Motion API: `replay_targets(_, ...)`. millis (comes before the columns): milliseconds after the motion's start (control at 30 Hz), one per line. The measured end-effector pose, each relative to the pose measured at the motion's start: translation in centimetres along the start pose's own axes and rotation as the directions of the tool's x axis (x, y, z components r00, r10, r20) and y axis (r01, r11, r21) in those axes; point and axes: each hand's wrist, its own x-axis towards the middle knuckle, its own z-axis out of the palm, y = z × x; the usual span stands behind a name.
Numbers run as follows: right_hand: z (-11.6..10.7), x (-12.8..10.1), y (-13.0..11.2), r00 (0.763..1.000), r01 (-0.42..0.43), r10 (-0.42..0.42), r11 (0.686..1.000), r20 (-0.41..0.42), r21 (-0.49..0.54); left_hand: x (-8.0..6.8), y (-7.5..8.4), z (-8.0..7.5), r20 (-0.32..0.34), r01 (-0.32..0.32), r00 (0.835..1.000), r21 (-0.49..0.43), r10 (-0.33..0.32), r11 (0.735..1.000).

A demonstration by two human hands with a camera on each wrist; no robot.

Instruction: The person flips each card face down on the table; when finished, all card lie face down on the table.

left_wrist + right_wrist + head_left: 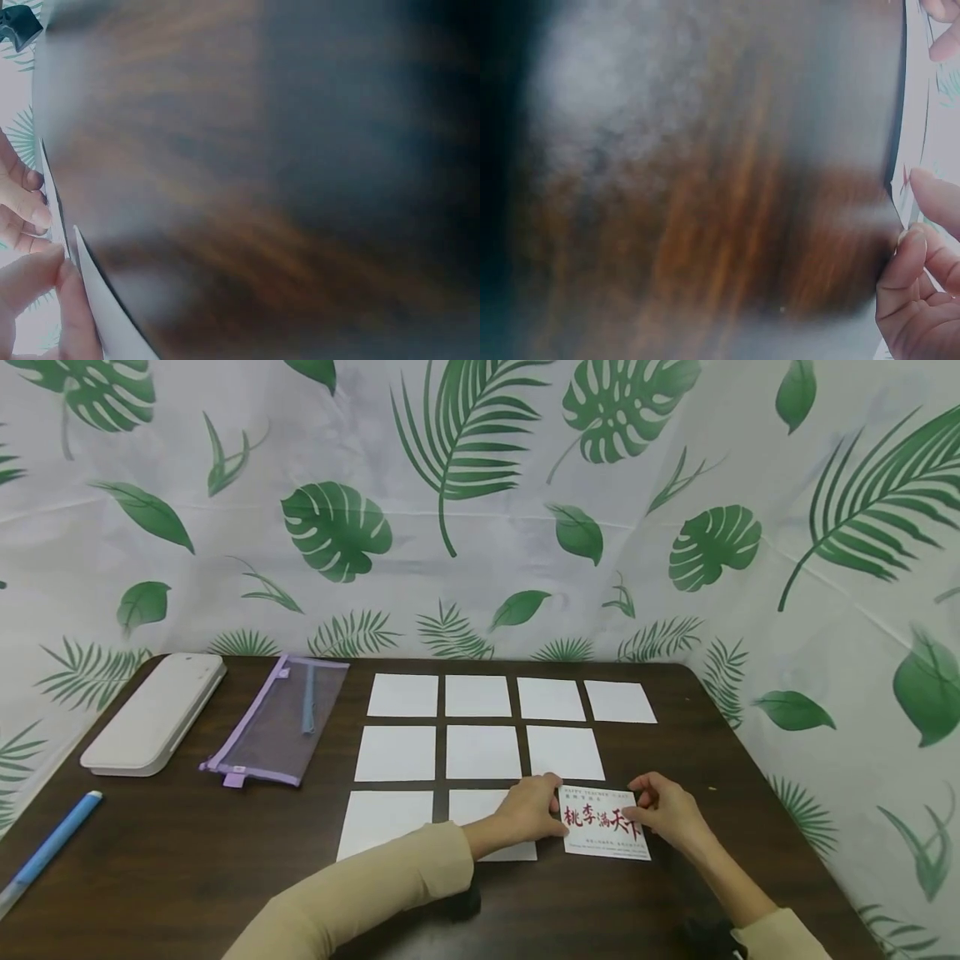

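A greeting card (600, 841), printed with large red Chinese characters and small text, is at the front right of the laid-out white cards. My left hand (528, 810) pinches its left edge with thumb and fingers. At the card's right side, my right hand (667, 814) grips the edge, thumb over the printed face. Both wrist views show the card nearly edge-on, a thin white strip (52, 199) between the two hands. Under my left hand and forearm lies a blank white card (474, 803), partly covered by them.
Several blank white cards (482, 752) lie in rows on the dark wooden table (210, 860). Farther left are a purple-edged mesh pouch (262, 739) with a blue pen on it, a white case (153, 714) and a blue marker (56, 843). A leaf-patterned cloth (495, 577) hangs behind.
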Motion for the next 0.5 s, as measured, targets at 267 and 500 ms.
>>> replay_targets(267, -0.33, 0.15, -0.22, 1.000, -0.010, 0.010, 1.000, 0.003, 0.004, 0.00, 0.30, -0.09, -0.015, -0.012, 1.000, 0.030, 0.013, 0.999)
replay_targets(500, -0.38, 0.04, -0.15, 0.999, 0.027, -0.027, 1.000, 0.022, 0.005, 0.00, 0.24, -0.03, 0.003, 0.008, 1.000, 0.011, -0.008, 1.000)
